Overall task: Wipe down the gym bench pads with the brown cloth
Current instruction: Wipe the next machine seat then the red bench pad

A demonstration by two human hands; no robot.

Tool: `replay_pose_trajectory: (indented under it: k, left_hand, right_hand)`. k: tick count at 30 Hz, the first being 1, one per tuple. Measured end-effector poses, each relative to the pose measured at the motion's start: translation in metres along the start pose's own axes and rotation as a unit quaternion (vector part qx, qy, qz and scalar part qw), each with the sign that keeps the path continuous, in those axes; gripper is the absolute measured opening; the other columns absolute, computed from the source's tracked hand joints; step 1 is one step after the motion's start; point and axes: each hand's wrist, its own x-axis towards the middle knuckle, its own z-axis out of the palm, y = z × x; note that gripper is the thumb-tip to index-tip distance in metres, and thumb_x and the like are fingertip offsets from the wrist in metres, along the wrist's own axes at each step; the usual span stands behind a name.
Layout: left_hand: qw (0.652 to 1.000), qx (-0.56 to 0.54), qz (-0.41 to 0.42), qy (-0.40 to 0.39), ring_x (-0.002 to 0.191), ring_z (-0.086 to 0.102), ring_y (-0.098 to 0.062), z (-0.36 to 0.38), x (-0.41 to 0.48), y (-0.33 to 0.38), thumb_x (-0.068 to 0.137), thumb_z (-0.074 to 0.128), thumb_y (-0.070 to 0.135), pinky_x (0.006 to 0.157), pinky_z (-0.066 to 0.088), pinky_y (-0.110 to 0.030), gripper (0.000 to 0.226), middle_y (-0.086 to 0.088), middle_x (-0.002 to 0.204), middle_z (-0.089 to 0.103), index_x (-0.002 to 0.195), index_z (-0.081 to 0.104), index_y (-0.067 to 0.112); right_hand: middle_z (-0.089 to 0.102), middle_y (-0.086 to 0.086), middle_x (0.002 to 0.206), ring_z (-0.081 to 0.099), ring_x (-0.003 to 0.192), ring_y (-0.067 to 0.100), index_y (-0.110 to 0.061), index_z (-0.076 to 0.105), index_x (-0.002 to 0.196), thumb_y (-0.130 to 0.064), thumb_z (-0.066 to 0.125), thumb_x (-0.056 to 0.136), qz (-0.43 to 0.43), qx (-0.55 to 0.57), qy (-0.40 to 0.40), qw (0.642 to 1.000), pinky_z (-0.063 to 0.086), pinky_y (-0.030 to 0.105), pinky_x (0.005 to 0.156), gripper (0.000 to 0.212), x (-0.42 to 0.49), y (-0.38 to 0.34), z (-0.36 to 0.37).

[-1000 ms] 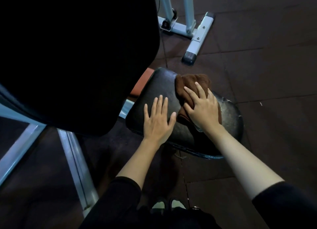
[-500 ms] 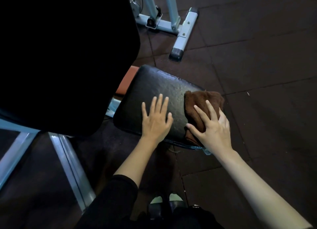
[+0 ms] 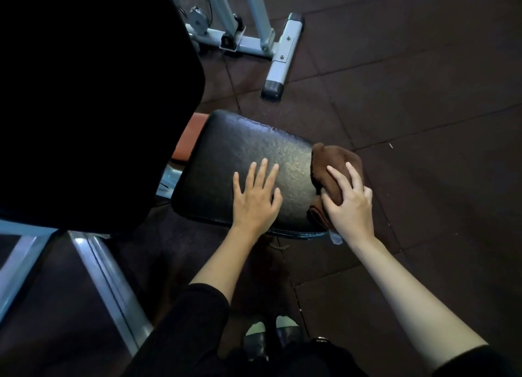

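Observation:
The black seat pad [image 3: 248, 150] of the gym bench lies in the middle of the view, its worn surface shining. My left hand [image 3: 257, 198] rests flat on its near part with the fingers spread. A brown cloth [image 3: 330, 159] is bunched over the pad's right edge. My right hand [image 3: 350, 207] lies on top of the cloth, thumb dug into its near fold and fingers curled round it over the edge. The large black back pad [image 3: 99, 94] fills the upper left, tilted up and close to the camera.
A white metal machine foot [image 3: 278, 63] stands on the dark rubber floor tiles [image 3: 423, 94] behind the seat. A pale steel bench rail [image 3: 110, 286] runs along the lower left. An orange part [image 3: 187, 142] shows between the two pads. My shoes [image 3: 271, 337] are below the seat.
My right hand has dragged the cloth from the seat's far middle across to its right edge, and the fingers have curled round it. The left hand stays flat on the pad.

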Motion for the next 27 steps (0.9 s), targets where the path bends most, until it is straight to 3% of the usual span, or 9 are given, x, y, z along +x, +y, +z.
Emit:
replay_pose_trajectory:
  k: [3, 6, 9, 11, 16, 20, 27]
  left_hand:
    - [1.000, -0.005, -0.007, -0.010, 0.146, 0.005, -0.020, -0.005, -0.001, 0.006, 0.098, 0.030, 0.034, 0.115, 0.001, -0.051, 0.056, -0.001, 0.159, 0.011, 0.151, 0.016, 0.022]
    - [1.000, -0.007, 0.003, -0.004, 0.146, 0.007, -0.019, -0.013, -0.003, 0.017, 0.099, 0.032, 0.032, 0.115, 0.002, -0.050, 0.054, -0.003, 0.158, 0.015, 0.150, 0.021, 0.017]
    - [1.000, -0.013, 0.023, 0.008, 0.144, 0.018, -0.021, -0.017, -0.004, 0.032, 0.098, 0.036, 0.030, 0.115, 0.009, -0.052, 0.051, -0.005, 0.154, 0.026, 0.147, 0.030, 0.015]
    - [0.999, -0.014, 0.033, 0.020, 0.140, 0.029, -0.022, -0.021, -0.004, 0.043, 0.096, 0.038, 0.029, 0.113, 0.018, -0.052, 0.049, -0.006, 0.149, 0.037, 0.142, 0.039, 0.014]
    - [0.997, -0.026, 0.067, 0.039, 0.114, 0.057, -0.021, -0.033, -0.003, 0.076, 0.090, 0.029, 0.033, 0.098, 0.042, -0.047, 0.048, -0.004, 0.121, 0.062, 0.120, 0.061, 0.014]
    - [0.994, -0.007, 0.112, 0.010, 0.088, 0.062, -0.023, -0.051, -0.006, 0.110, 0.094, 0.034, 0.031, 0.081, 0.043, -0.038, 0.031, 0.000, 0.091, 0.066, 0.095, 0.061, 0.016]
    - [0.983, -0.025, 0.180, -0.032, 0.105, 0.058, -0.023, -0.080, -0.025, 0.174, 0.098, 0.035, 0.033, 0.088, 0.041, -0.038, 0.034, 0.000, 0.110, 0.065, 0.114, 0.060, 0.018]
  right_hand:
    - [0.030, -0.004, 0.154, 0.042, 0.125, 0.032, -0.038, 0.045, 0.139, -0.028, 0.062, 0.088, 0.030, 0.056, 0.006, 0.998, 0.032, 0.033, 0.100, 0.055, -0.005, 0.005, -0.007]
    - [0.036, -0.006, 0.149, 0.042, 0.131, 0.024, -0.039, 0.047, 0.137, -0.027, 0.062, 0.088, 0.066, 0.119, 0.007, 0.991, 0.034, 0.031, 0.102, 0.053, -0.011, 0.006, -0.015]
    - [0.042, -0.006, 0.145, 0.042, 0.131, 0.016, -0.039, 0.051, 0.134, -0.027, 0.062, 0.088, 0.101, 0.155, 0.012, 0.983, 0.031, 0.023, 0.098, 0.049, -0.018, 0.006, -0.027]
    - [0.047, -0.006, 0.142, 0.044, 0.130, 0.015, -0.039, 0.053, 0.133, -0.029, 0.064, 0.087, 0.115, 0.167, 0.022, 0.979, 0.034, 0.026, 0.100, 0.048, -0.023, 0.008, -0.035]
    - [0.050, -0.004, 0.140, 0.046, 0.129, 0.017, -0.038, 0.054, 0.131, -0.030, 0.065, 0.086, 0.145, 0.180, 0.035, 0.972, 0.038, 0.034, 0.103, 0.047, -0.036, 0.014, -0.066]
    - [0.052, -0.006, 0.138, 0.049, 0.126, 0.016, -0.039, 0.055, 0.131, -0.031, 0.065, 0.086, 0.161, 0.177, 0.057, 0.969, 0.039, 0.034, 0.101, 0.047, -0.050, 0.016, -0.096]
    - [0.053, -0.007, 0.137, 0.049, 0.126, 0.014, -0.039, 0.055, 0.130, -0.033, 0.065, 0.086, 0.201, 0.181, 0.107, 0.957, 0.038, 0.033, 0.103, 0.045, -0.098, 0.020, -0.161]
